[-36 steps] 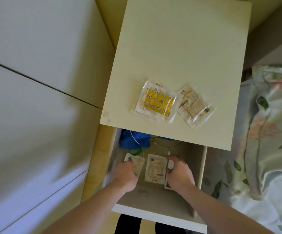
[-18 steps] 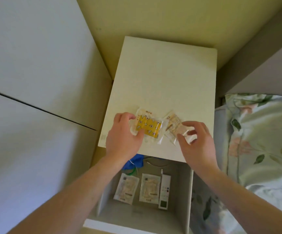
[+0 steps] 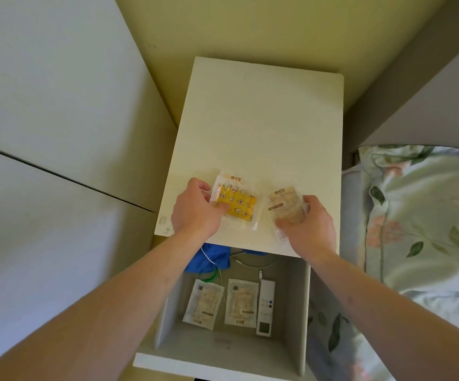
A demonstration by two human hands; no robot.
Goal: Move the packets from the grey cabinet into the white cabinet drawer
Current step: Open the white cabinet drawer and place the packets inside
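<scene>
Left hand [image 3: 195, 213] pinches the yellow packet [image 3: 235, 206] by its near-left edge on the white cabinet top [image 3: 258, 127] — long axis running away to the right, slightly tilted. Right hand [image 3: 309, 225] grips the clear beige packet [image 3: 286, 207], its printed end pointing away from the fingers. Below both wrists, in the open drawer [image 3: 295, 312], two beige packets [image 3: 240, 302] lie lengthwise — a white remote [image 3: 265, 306] just beside them.
</scene>
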